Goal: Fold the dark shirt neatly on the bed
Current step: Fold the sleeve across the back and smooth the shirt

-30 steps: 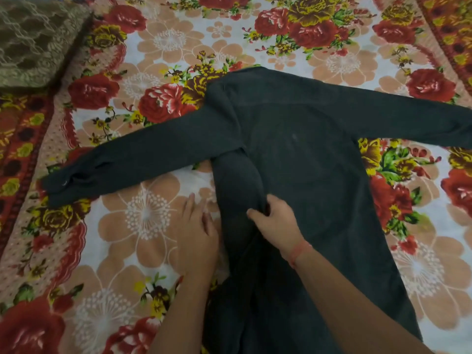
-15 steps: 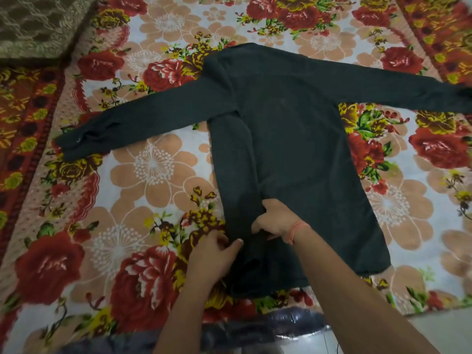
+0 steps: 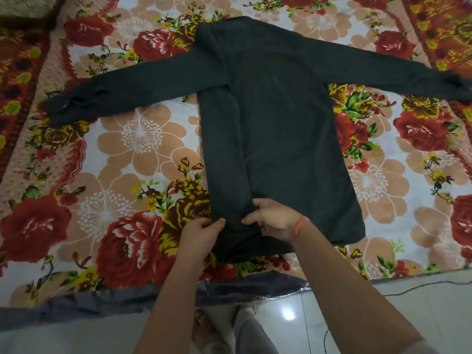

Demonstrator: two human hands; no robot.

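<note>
- Head cam looked straight down on the dark shirt [image 3: 281,123], which lay flat in the middle of the bed [image 3: 127,154], collar end toward 12 o'clock and hem toward 6.
- Both sleeves were spread wide, one reaching out to 9 o'clock and the other to 3 o'clock, right up to the frame edge.
- The 9 o'clock side of the body was already turned in, making a long strip lying over the middle.
- Left hand [image 3: 201,233] had its fingers curled on the outer edge of that strip near the hem, thumb on top, pinching the fabric.
- Right hand [image 3: 274,221], with an orange thread [image 3: 300,226] on its wrist, gripped the strip's inner edge just beside it, on the 3 o'clock side.
- Shiny tiled floor [image 3: 434,315] and a thin black cable [image 3: 421,286] showed past the bed edge at 5 o'clock.
</note>
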